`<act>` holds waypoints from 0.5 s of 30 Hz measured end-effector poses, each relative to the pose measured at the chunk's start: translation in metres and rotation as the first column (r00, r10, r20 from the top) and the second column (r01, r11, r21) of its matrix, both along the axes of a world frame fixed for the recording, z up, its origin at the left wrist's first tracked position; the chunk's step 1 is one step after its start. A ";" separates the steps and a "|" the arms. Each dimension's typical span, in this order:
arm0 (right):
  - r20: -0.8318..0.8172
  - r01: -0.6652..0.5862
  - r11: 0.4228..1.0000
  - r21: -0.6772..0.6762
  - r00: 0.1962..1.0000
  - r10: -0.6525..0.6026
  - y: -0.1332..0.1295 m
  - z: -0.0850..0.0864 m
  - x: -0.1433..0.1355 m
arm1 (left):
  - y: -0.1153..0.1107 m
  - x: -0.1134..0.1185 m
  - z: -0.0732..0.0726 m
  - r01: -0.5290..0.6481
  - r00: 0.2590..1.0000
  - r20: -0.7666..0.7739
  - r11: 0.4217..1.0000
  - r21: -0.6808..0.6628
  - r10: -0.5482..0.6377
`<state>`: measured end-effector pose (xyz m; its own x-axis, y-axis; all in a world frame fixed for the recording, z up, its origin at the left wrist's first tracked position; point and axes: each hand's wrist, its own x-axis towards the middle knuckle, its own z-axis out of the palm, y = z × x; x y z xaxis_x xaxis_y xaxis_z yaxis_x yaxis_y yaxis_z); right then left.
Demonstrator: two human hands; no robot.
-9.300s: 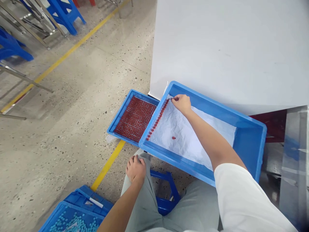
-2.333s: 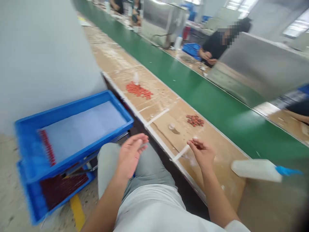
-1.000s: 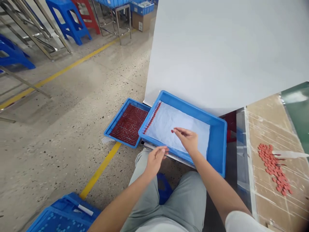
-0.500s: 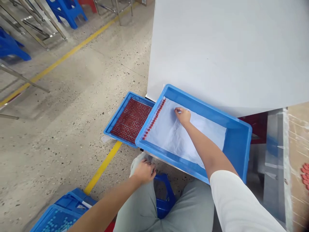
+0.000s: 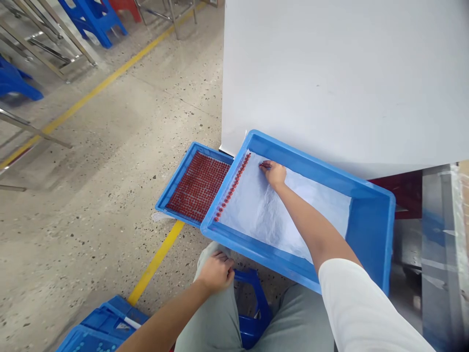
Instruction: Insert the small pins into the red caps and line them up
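While the left hand (image 5: 217,273) rested on the leg (image 5: 224,313), fingers curled, the right (image 5: 274,174) pinched a red piece (image 5: 262,165) over the paper (image 5: 240,210), a narrow grip suiting its smallness. The row (image 5: 232,189) followed the tray's end wall (image 5: 224,189), probably for straightness.

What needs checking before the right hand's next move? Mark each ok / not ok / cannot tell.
1. Right hand over white sheet in larger tray: ok.
2. Secure grip on a piece: cannot tell; fingertips pinched, only something dark red barely shows.
3. Bare sheet beside row of red pieces: ok.
4. Sheet flat: not ok, creased.
5. Left hand clear of both trays: ok, on knee.
6. Larger tray firmly supported: cannot tell.
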<state>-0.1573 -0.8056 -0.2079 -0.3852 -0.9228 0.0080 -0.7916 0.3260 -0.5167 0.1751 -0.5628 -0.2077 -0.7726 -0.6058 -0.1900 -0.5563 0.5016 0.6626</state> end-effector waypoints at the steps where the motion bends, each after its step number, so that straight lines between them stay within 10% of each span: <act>1: -0.004 0.013 1.000 0.004 1.000 -0.013 0.000 0.001 0.000 | 0.000 0.000 -0.001 0.001 1.000 -0.005 1.000 0.000 -0.001; 15: -0.041 0.041 0.999 0.009 0.998 -0.041 -0.031 0.004 0.008 | 0.001 0.002 -0.004 -0.024 0.998 -0.060 1.000 -0.002 0.023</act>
<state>-0.1491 -0.8369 -0.2040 -0.4224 -0.9063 0.0156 -0.7979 0.3635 -0.4809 0.1767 -0.5622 -0.2120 -0.7681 -0.6243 -0.1422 -0.5271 0.4904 0.6940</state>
